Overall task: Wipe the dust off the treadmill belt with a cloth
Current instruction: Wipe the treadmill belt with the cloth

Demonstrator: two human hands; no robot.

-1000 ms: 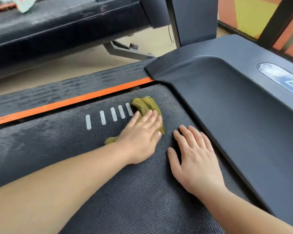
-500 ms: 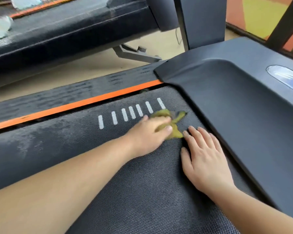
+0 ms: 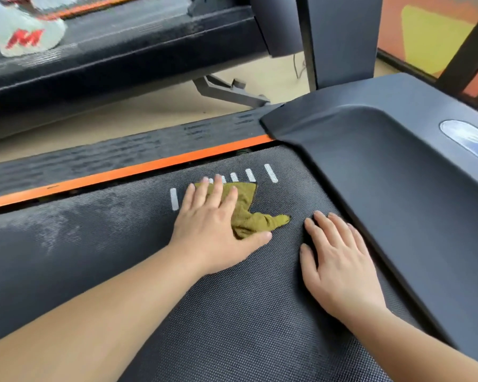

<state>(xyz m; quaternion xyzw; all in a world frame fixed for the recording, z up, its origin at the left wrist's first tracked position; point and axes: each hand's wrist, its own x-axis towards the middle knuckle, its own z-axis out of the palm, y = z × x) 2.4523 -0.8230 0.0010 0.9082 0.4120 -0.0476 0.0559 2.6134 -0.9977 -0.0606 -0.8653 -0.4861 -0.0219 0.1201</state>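
Treadmill belt (image 3: 232, 312); olive cloth (image 3: 249, 216) partly under flat left hand (image 3: 210, 227)

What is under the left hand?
A crumpled olive-green cloth, pressed onto the black textured treadmill belt. The left hand hides part of it and some white stripes.

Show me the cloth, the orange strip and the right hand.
cloth (image 3: 243, 213): head view, its uncovered middle fold.
orange strip (image 3: 149, 167): head view, middle of its length.
right hand (image 3: 340, 260): head view, back of the hand.
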